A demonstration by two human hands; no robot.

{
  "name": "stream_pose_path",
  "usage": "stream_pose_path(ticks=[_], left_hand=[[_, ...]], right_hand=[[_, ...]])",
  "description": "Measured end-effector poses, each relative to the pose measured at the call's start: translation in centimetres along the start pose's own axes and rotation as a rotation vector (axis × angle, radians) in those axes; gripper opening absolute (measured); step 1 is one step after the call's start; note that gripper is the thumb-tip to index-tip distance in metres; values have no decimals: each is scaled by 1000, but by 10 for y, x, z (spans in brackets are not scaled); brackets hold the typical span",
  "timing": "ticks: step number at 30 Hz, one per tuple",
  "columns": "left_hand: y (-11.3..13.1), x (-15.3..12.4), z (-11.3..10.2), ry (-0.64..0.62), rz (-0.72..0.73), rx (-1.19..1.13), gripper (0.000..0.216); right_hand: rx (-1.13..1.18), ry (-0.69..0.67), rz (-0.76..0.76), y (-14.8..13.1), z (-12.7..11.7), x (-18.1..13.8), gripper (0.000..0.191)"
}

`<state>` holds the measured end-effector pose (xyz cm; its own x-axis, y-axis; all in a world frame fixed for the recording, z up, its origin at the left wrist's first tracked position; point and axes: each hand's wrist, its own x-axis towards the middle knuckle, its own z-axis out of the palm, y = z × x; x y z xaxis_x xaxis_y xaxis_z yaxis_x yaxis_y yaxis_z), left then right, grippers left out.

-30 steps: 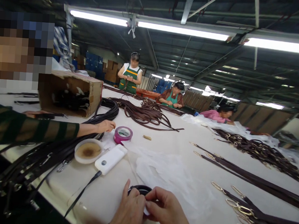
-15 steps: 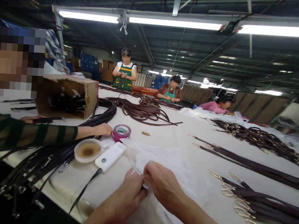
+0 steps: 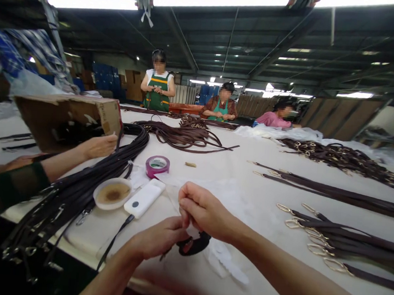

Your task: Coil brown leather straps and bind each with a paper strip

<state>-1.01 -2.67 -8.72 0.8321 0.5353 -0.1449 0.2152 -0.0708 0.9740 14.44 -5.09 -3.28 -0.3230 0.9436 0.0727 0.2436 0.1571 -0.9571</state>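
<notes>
My left hand (image 3: 158, 239) sits low near the table's front edge, its fingers closed on a small coiled dark strap (image 3: 195, 246). Just above it, my right hand (image 3: 202, 211) pinches the edge of a thin clear plastic bag (image 3: 229, 192) that lies spread on the white table (image 3: 262, 278). The two hands almost touch, with the coil partly hidden beneath them.
Left of my hands lie a white power bank (image 3: 144, 198), a bowl of brown liquid (image 3: 113, 193) and a purple tape roll (image 3: 157, 165). A co-worker's hand (image 3: 97, 146) rests by a cardboard box (image 3: 67, 120) over a bundle of dark straps (image 3: 90, 180). Buckled straps (image 3: 332, 240) lie to the right. Three people stand at the table's far end.
My hands have moved away from me over the table, and the coiled strap now shows below them. The co-worker's hand has left the tape roll and gone back to the box.
</notes>
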Motion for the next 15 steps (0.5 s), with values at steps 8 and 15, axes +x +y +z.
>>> stream_pose_path(ticks=[8,15], left_hand=[[21,-12,10,153,28,0,21],[41,-21,27,228,12,80,44]], right_hand=[[394,101,2,-13,2,6,24],[304,84,-68,-33,2,-13,20]])
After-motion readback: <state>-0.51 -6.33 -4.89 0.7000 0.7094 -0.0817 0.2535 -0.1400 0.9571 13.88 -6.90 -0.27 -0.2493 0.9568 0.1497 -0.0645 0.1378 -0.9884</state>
